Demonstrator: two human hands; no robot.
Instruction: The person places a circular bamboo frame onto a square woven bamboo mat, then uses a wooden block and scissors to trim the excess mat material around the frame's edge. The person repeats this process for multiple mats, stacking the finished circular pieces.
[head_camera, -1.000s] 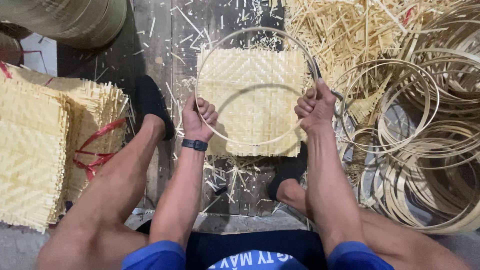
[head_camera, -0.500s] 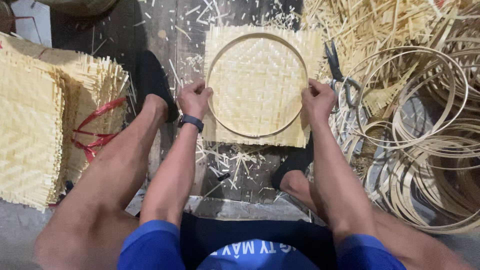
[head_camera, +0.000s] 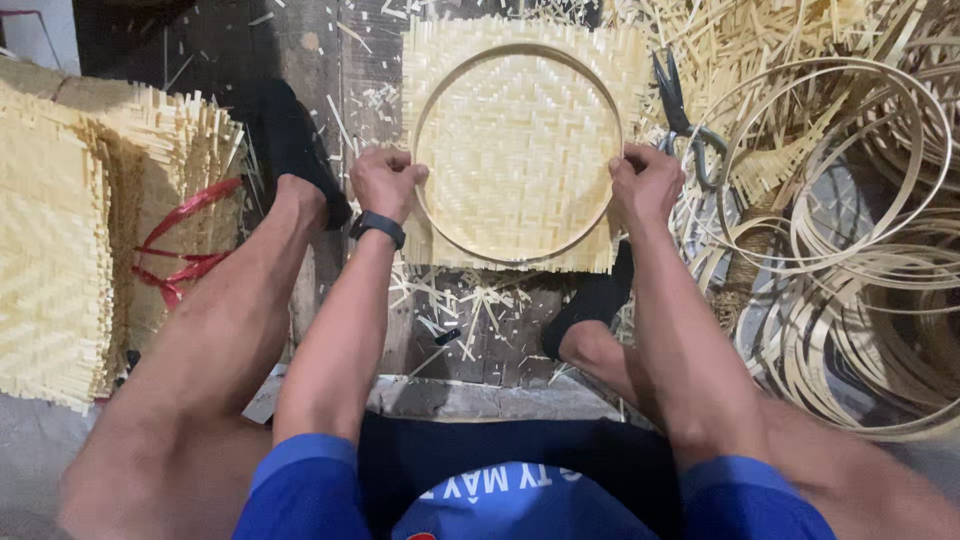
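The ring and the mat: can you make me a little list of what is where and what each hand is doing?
left hand: grips the left side of the bamboo ring
right hand: grips the right side of the ring
bamboo ring: lies flat on the square woven mat
woven mat: on the dark floor between the person's feet
scissors: on the floor, right of the mat
loose rings: piled at the right
mat stack: at the left, beside red ribbon
wrist: dark band on the left
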